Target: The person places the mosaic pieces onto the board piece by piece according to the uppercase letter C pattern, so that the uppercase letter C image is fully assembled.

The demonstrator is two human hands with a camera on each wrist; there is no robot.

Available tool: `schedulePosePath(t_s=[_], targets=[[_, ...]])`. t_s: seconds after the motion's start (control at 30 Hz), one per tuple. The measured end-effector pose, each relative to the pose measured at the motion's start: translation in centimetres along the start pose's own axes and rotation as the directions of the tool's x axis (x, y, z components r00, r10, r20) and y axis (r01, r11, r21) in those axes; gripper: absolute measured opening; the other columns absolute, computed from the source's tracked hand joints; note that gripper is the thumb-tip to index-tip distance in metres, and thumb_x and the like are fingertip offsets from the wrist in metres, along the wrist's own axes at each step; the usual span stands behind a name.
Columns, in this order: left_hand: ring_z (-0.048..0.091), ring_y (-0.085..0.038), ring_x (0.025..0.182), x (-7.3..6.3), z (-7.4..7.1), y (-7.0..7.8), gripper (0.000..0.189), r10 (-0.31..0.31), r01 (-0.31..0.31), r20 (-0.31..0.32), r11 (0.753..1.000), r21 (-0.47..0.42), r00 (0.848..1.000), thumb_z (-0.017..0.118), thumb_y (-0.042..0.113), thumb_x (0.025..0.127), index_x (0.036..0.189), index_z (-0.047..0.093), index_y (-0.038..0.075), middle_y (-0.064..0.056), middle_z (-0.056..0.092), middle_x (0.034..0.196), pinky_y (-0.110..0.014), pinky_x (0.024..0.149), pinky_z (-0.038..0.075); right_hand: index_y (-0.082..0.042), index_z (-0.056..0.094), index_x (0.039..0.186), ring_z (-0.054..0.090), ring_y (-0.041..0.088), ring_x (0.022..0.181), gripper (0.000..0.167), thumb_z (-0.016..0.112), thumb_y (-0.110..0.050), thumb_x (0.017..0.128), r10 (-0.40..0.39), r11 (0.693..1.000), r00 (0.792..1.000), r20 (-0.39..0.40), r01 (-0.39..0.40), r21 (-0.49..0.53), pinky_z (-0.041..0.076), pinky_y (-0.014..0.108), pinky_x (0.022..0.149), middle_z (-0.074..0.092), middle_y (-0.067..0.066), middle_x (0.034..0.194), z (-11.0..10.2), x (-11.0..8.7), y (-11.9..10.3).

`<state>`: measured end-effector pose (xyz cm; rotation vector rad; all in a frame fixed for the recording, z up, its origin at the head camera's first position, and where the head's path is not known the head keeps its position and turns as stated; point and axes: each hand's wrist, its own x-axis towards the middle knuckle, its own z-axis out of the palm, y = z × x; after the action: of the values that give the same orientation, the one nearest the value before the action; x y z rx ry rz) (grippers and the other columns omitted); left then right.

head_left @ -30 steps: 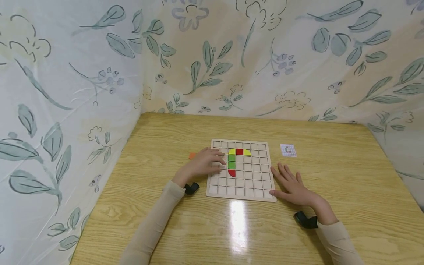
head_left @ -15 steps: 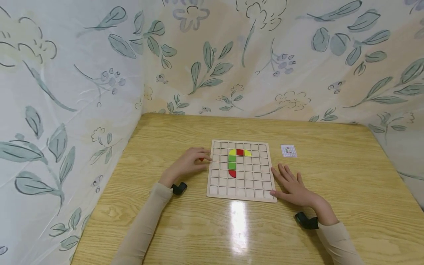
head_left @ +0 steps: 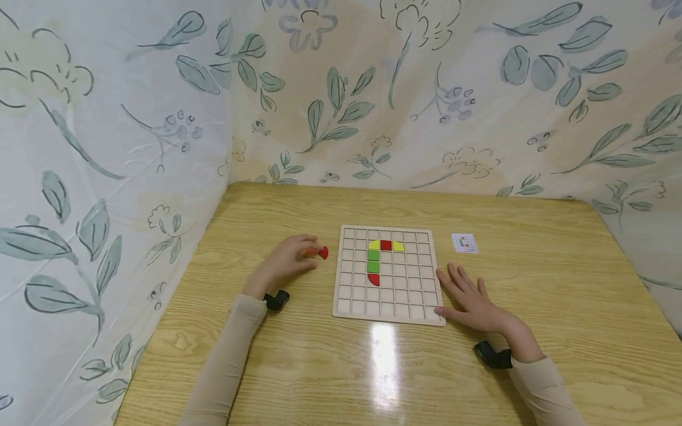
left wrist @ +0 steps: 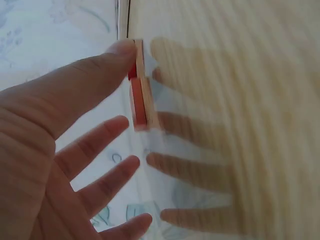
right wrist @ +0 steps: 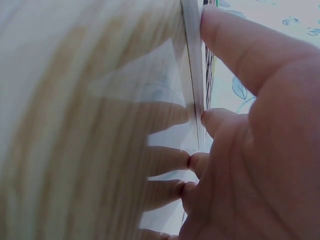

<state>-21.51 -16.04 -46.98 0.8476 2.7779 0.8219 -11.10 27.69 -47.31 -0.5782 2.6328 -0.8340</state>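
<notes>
My left hand (head_left: 283, 260) is on the table left of the board, thumb and fingers spread apart. A red rounded-edge piece (head_left: 323, 252) lies just beyond its fingertips. An orange piece (head_left: 310, 252) is partly hidden beneath the fingers. In the left wrist view, the thumb overlaps the red piece (left wrist: 132, 72), and the orange piece (left wrist: 139, 104) sits beside it; the index finger is hidden. My right hand (head_left: 474, 302) rests along the right edge of the wooden grid board (head_left: 407, 290), fingers straight and thumb at the near corner. Red, yellow and green pieces (head_left: 373, 260) sit in the board's squares.
A small printed pattern card (head_left: 465, 242) lies right of the board's far corner. Black wrist cameras sit at both sleeves. Floral cloth (head_left: 341, 118) hangs behind the wooden table (head_left: 383, 373) and at its sides.
My left hand has moved left, off the board and back over the table, uncovering the board's left squares and the red piece. My right hand has stayed at the board's edge.
</notes>
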Motion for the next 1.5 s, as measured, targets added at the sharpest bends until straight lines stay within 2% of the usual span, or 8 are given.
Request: schedulePosePath(t_s=[0.17, 0.43, 0.67, 0.8, 1.03, 1.5], targets=[[0.041, -0.03, 0.128, -0.3, -0.3, -0.7, 0.039, -0.042, 0.042, 0.005, 0.999, -0.01, 0.999, 0.068, 0.028, 0.085, 0.119, 0.063, 0.012, -0.011, 0.048, 0.138, -0.045, 0.108, 0.03, -0.01, 0.013, 0.149, -0.009, 0.045, 0.138, 0.08, 0.058, -0.037, 0.09, -0.002, 1.0, 1.0, -0.001, 0.002, -0.001, -0.013, 0.069, 0.1, -0.004, 0.026, 0.152, 0.1, 0.0, 0.1], [0.041, -0.03, 0.129, -0.2, -0.7, -1.5, 0.04, -0.077, 0.077, 0.007, 0.997, -0.01, 0.997, 0.069, 0.029, 0.083, 0.118, 0.063, 0.01, -0.011, 0.048, 0.137, -0.045, 0.108, 0.03, -0.01, 0.013, 0.149, -0.01, 0.045, 0.138, 0.08, 0.058, -0.039, 0.09, 0.01, 1.0, 1.0, 0.002, -0.01, -0.01, -0.013, 0.069, 0.1, -0.004, 0.025, 0.153, 0.1, 0.1, 0.0], [0.037, -0.029, 0.132, -0.3, -1.0, -1.7, 0.04, -0.119, 0.121, 0.022, 0.989, -0.085, 0.993, 0.067, 0.024, 0.085, 0.121, 0.06, 0.008, -0.009, 0.046, 0.139, -0.045, 0.109, 0.029, -0.009, 0.013, 0.149, -0.01, 0.045, 0.138, 0.08, 0.058, -0.038, 0.09, 0.008, 1.0, 1.0, 0.002, -0.008, -0.009, -0.014, 0.069, 0.099, -0.004, 0.026, 0.152, 0.0, 0.2, 0.0], [0.036, -0.029, 0.133, -0.4, -1.1, -1.6, 0.04, -0.136, 0.138, 0.027, 0.986, -0.098, 0.99, 0.066, 0.024, 0.086, 0.122, 0.06, 0.007, -0.009, 0.045, 0.14, -0.045, 0.109, 0.028, -0.01, 0.012, 0.149, -0.01, 0.045, 0.138, 0.08, 0.058, -0.039, 0.09, 0.009, 1.0, 1.0, 0.003, -0.008, -0.012, -0.014, 0.069, 0.099, -0.004, 0.025, 0.152, 0.0, 0.2, 0.0], [0.039, -0.03, 0.13, -0.2, -1.2, -1.4, 0.032, -0.129, 0.13, 0.016, 0.989, -0.07, 0.991, 0.065, 0.022, 0.087, 0.116, 0.063, 0.008, -0.011, 0.047, 0.138, -0.046, 0.108, 0.03, -0.011, 0.012, 0.15, -0.011, 0.044, 0.138, 0.08, 0.057, -0.039, 0.09, 0.012, 1.0, 1.0, 0.007, -0.012, -0.006, -0.014, 0.069, 0.1, -0.005, 0.025, 0.153, 0.0, 0.2, 0.1], [0.042, -0.027, 0.128, -0.3, -1.1, -1.1, 0.026, -0.161, 0.161, -0.001, 0.987, -0.003, 0.987, 0.066, 0.026, 0.086, 0.11, 0.066, 0.015, -0.006, 0.05, 0.137, -0.044, 0.107, 0.033, -0.01, 0.013, 0.149, -0.01, 0.045, 0.138, 0.08, 0.057, -0.038, 0.09, 0.009, 1.0, 1.0, 0.003, -0.009, -0.007, -0.014, 0.069, 0.099, -0.004, 0.026, 0.152, -0.1, 0.2, -0.2]])
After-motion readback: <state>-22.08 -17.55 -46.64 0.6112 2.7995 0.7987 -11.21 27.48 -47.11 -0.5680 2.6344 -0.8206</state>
